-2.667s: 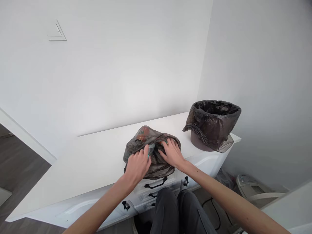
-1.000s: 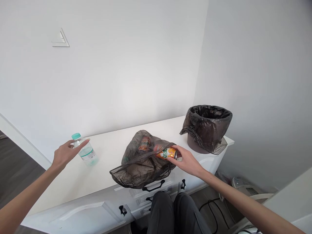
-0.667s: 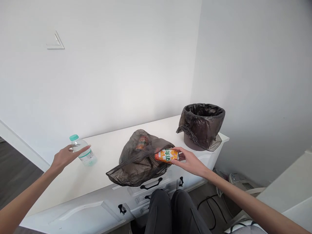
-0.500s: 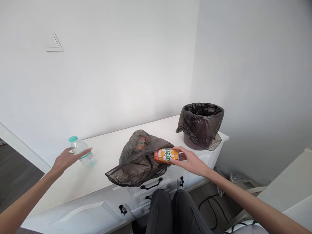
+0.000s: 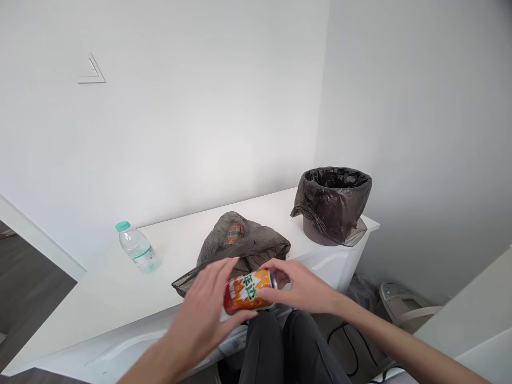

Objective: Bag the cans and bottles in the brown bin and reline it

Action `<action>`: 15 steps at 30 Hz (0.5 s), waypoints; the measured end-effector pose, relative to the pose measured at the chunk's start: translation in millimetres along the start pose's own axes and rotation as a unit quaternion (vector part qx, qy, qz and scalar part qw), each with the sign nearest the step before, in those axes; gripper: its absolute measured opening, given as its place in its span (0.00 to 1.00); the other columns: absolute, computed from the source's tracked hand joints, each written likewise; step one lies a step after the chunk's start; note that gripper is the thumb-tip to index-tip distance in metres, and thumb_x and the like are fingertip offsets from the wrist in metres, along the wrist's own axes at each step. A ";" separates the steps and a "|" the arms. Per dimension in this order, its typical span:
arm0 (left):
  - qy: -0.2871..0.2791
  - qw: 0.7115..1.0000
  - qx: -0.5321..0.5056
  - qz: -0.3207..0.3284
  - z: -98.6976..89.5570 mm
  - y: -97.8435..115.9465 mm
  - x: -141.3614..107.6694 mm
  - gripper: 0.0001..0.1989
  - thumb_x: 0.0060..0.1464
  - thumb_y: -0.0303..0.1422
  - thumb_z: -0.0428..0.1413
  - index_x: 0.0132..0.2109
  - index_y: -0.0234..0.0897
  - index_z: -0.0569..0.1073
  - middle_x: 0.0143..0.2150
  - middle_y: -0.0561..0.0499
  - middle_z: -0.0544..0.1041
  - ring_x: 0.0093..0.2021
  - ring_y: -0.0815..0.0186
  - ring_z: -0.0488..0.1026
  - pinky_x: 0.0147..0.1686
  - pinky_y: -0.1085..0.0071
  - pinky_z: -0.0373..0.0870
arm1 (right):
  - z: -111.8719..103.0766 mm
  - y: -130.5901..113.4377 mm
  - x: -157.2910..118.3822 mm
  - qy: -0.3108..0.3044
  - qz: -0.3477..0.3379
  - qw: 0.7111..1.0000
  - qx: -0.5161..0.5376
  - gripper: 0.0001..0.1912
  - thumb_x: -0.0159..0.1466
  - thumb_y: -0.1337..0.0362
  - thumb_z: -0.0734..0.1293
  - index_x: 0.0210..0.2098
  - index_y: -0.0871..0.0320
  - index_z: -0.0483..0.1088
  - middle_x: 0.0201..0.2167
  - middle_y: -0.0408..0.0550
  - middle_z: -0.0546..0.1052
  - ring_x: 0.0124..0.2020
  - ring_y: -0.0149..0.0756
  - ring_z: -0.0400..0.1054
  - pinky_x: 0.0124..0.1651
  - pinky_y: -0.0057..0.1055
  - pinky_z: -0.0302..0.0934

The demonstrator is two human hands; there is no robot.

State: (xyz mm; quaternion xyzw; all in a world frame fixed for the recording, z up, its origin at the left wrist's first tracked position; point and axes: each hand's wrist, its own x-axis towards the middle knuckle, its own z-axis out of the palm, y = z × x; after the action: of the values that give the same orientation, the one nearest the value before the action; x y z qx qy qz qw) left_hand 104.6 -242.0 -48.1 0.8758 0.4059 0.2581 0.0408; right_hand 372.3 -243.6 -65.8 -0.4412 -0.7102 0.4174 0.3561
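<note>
Right hand (image 5: 300, 285) pinches the can (image 5: 248, 290), left hand (image 5: 202, 309) half-curled round it, can't tell if gripping. Probably a handover; calls for steadiness.

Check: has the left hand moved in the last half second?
Yes: the left hand moved rightward along the white cabinet, from the bottle to the orange can.

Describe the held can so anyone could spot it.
On the white cabinet top lies a crumpled dark bag. At its near side, the right hand grips an orange-and-red can with green lettering. Unlike the reddish item inside the bag, no plastic covers it.
</note>
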 end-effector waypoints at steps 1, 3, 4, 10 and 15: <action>-0.010 1.000 -0.002 0.011 10.1 11.1 0.9 0.46 0.55 0.53 0.63 0.75 0.56 0.53 0.64 0.41 0.74 0.60 0.42 0.74 0.53 0.45 0.76 | 3.7 -8.6 -1.6 -0.001 -0.007 1.000 -0.010 0.22 0.61 0.50 0.75 0.50 0.53 0.75 0.40 0.46 0.82 0.38 0.39 0.75 0.43 0.34 0.71; -0.029 0.999 -0.024 0.013 19.0 25.3 2.0 0.43 0.56 0.49 0.63 0.74 0.59 0.55 0.61 0.41 0.76 0.58 0.43 0.77 0.52 0.45 0.77 | 6.2 -21.2 -4.6 -0.009 -0.024 1.000 -0.017 0.22 0.60 0.50 0.75 0.50 0.52 0.76 0.41 0.45 0.82 0.38 0.38 0.74 0.44 0.34 0.71; -0.038 0.998 -0.048 -0.001 18.2 27.8 1.0 0.39 0.57 0.48 0.63 0.72 0.60 0.58 0.59 0.42 0.78 0.56 0.45 0.78 0.51 0.46 0.78 | 5.3 -24.4 -5.6 -0.023 -0.032 0.999 -0.006 0.23 0.61 0.49 0.75 0.52 0.52 0.76 0.42 0.46 0.82 0.39 0.38 0.75 0.45 0.33 0.70; -0.001 0.932 -0.261 -0.252 -32.8 -16.5 -35.4 0.34 0.46 0.51 0.68 0.60 0.57 0.73 0.54 0.45 0.82 0.51 0.43 0.81 0.47 0.48 0.82 | 0.1 7.7 6.3 -0.071 -0.047 0.996 -0.014 0.20 0.69 0.51 0.68 0.56 0.52 0.73 0.48 0.48 0.81 0.46 0.39 0.76 0.50 0.35 0.71; 0.261 0.837 -0.314 -0.364 -78.0 -81.0 -65.3 0.37 0.45 0.55 0.67 0.60 0.49 0.74 0.59 0.43 0.79 0.59 0.41 0.76 0.50 0.49 0.80 | 24.6 56.6 54.1 0.024 -0.121 0.960 -0.251 0.21 0.70 0.64 0.63 0.62 0.54 0.68 0.56 0.56 0.75 0.56 0.45 0.73 0.56 0.40 0.69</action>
State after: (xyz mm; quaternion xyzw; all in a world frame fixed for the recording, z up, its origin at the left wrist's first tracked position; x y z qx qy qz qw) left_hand -24.2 -246.5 -30.9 0.5050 0.5880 0.5575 0.2974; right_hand 350.1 -185.7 -119.6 -0.4366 -0.8315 0.1689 0.2990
